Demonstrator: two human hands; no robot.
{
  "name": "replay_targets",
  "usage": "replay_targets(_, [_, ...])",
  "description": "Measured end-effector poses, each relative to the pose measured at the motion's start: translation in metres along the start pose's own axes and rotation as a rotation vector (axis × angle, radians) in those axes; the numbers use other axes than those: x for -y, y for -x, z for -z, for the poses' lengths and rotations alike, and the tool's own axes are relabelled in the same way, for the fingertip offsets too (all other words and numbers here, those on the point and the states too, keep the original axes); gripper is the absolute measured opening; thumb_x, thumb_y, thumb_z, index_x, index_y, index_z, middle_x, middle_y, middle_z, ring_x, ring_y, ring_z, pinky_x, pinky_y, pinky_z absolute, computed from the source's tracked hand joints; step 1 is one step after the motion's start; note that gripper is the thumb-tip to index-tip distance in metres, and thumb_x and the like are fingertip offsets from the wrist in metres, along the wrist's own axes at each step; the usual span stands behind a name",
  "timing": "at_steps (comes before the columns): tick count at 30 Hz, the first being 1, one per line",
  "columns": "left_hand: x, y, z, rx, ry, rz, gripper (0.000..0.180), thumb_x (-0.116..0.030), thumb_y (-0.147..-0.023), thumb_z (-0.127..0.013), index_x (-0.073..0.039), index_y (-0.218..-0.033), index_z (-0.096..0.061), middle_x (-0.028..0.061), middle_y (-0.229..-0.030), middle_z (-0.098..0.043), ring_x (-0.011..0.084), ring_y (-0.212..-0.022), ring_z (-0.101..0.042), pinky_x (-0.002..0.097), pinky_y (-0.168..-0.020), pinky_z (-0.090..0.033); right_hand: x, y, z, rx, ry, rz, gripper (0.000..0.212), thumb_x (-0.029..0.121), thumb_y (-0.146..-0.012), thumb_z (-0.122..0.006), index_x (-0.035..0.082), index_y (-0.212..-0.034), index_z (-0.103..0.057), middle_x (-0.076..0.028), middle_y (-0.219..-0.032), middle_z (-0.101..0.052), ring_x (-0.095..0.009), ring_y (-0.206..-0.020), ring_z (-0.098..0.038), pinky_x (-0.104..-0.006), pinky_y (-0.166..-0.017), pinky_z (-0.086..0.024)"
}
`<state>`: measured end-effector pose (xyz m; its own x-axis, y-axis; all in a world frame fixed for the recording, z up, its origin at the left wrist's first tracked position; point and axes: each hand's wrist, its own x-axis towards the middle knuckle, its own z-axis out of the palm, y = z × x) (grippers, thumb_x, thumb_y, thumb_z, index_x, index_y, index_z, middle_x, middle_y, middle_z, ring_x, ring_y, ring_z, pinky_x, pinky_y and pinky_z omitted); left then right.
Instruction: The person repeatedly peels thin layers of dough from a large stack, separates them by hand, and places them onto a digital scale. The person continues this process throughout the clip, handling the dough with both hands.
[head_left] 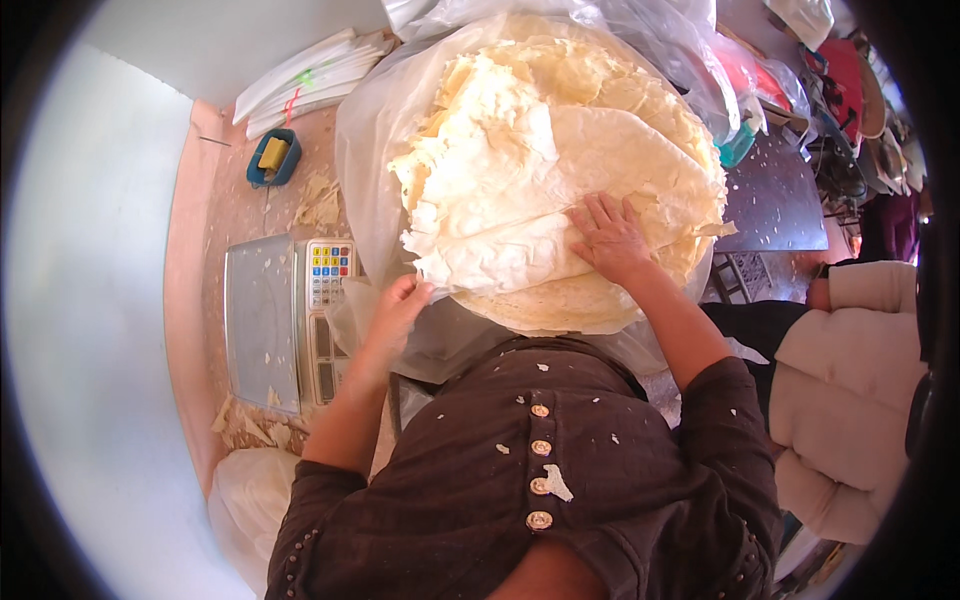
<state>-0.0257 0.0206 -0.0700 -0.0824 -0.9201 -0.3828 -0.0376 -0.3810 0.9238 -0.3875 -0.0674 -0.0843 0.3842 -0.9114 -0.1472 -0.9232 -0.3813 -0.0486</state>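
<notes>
Flatbread stack [565,165]: upper centre of frame, clear bag [368,165] around it, underside hidden. Right hand [610,243]: palm down on the top sheet [490,215], fingers slightly spread. Left hand [398,308]: thumb and fingers pinching that sheet's lower-left edge; exact contact hard to make out. Scale [262,320]: left of frame. Clutter [868,150], upper right: cut off, indistinct.
</notes>
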Motion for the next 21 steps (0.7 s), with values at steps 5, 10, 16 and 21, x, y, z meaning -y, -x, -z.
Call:
replay_targets(5, [-0.016, 0.004, -0.033, -0.071, -0.019, -0.152, 0.025, -0.018, -0.090, -0.060, 0.002, -0.106, -0.060, -0.0026, -0.089, -0.061, 0.0039, -0.081, -0.051, 0.0219, -0.076, -0.042, 0.028, 0.002, 0.013, -0.076, -0.062, 0.092, 0.077, 0.057, -0.084, -0.051, 0.016, -0.145, -0.027, -0.011, -0.151, -0.022, -0.030, -0.140, -0.016, -0.0523, -0.112, -0.010])
replay_targets(10, [-0.046, 0.006, -0.047, -0.021, -0.111, -0.265, 0.023, -0.016, -0.091, -0.059, 0.002, -0.105, -0.061, -0.0024, -0.089, -0.061, 0.0033, -0.081, -0.050, 0.0215, -0.075, -0.042, 0.105, -0.001, 0.021, -0.245, -0.459, 0.399, 0.091, 0.041, -0.074, -0.071, 0.010, -0.145, -0.023, -0.015, -0.146, -0.030, -0.032, -0.133, -0.032, -0.0448, -0.107, -0.029])
replay_targets(16, [-0.069, -0.008, -0.045, -0.131, 0.030, -0.484, 0.024, -0.015, -0.095, -0.050, -0.001, -0.114, -0.057, 0.0061, -0.109, -0.060, 0.0109, -0.099, -0.054, 0.0258, -0.085, -0.042, 0.090, -0.020, 0.085, 0.155, -1.019, -0.276, 0.056, 0.037, -0.088, -0.059, 0.004, -0.132, -0.047, -0.024, -0.105, -0.061, -0.027, -0.100, -0.061, -0.0374, -0.089, -0.047])
replay_targets(21, [-0.049, -0.034, -0.054, -0.070, 0.329, -0.254, 0.035, -0.025, -0.098, -0.042, -0.004, -0.126, -0.047, 0.0112, -0.125, -0.053, 0.0206, -0.113, -0.050, 0.0330, -0.095, -0.039, 0.066, -0.006, 0.220, -0.409, -1.445, -0.242, 0.052, 0.041, -0.095, -0.047, -0.002, -0.124, -0.050, -0.018, -0.111, -0.059, -0.029, -0.103, -0.057, -0.0417, -0.094, -0.043])
